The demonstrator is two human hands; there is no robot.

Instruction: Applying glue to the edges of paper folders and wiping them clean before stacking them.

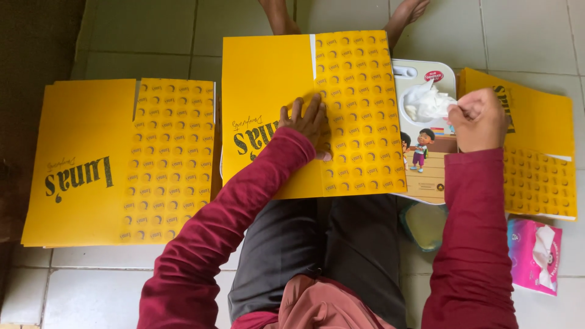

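A person sits on a pale tiled floor (152, 30) with a flat yellow card sheet (286, 79) lying across the lap and shins. Part of the sheet is plain yellow with dark lettering, and the part toward the person's right is covered in rows of small round marks. Under its right edge a white board with a cartoon picture (426, 176) sticks out, and a crumpled white tissue (426, 102) lies on the board's upper part. A stack of similar yellow sheets (79, 140) rests on the floor by the left side, and another yellow stack (542, 128) lies at the right, partly hidden behind the right hand. A pink tissue pack (530, 253) sits on the floor near the right elbow, and a round pale lid or dish (425, 225) shows beside the knee, half covered by the sleeve.

The left hand (308, 122) lies flat on the middle of the lap sheet, fingers spread apart and pressing on it. The right hand (481, 119) is curled, its fingertips pinched together on a corner of the white tissue, above the board's right edge.
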